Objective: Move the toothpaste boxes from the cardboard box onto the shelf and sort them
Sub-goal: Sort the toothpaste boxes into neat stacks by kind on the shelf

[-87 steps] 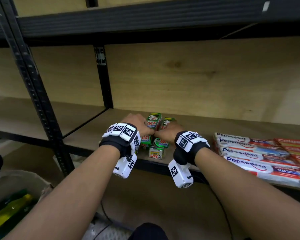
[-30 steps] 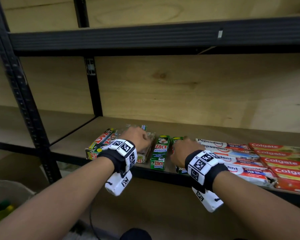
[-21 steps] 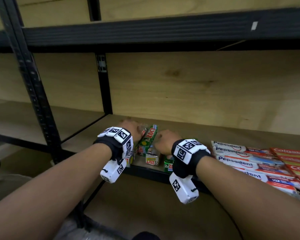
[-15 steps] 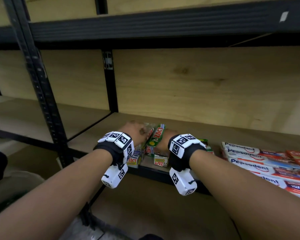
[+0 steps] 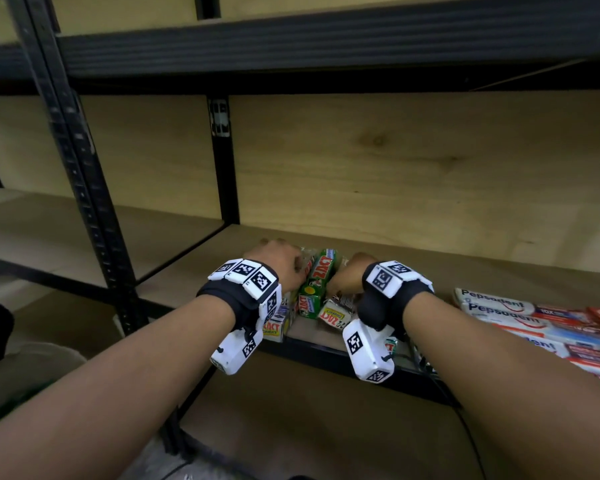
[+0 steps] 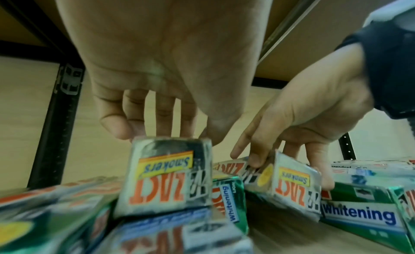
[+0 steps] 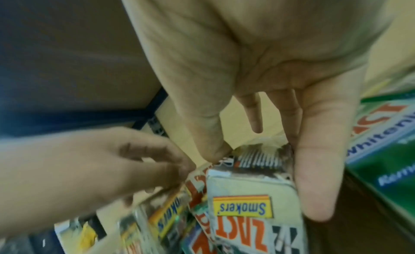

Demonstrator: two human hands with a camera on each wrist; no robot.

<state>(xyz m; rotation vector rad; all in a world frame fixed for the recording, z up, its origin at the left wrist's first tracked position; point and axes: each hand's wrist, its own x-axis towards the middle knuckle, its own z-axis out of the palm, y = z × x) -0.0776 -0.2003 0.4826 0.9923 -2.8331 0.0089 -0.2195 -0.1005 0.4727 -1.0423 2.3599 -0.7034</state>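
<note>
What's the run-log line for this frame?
stage: sorting on wooden shelf | left hand: grip on white Zact Smokers box | right hand: grip on second white Zact Smokers box | green Zact Whitening boxes alongside

Both hands [image 5: 274, 263] [image 5: 349, 277] rest among ZACT boxes [image 5: 317, 282] on the shelf [image 5: 194, 278].

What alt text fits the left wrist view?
Seen from under the wrist, the left hand pinches the top of a white Zact Smokers box standing among green Zact Whitening boxes on the shelf. Beside it, the right hand grips a second, tilted Smokers box.
</note>
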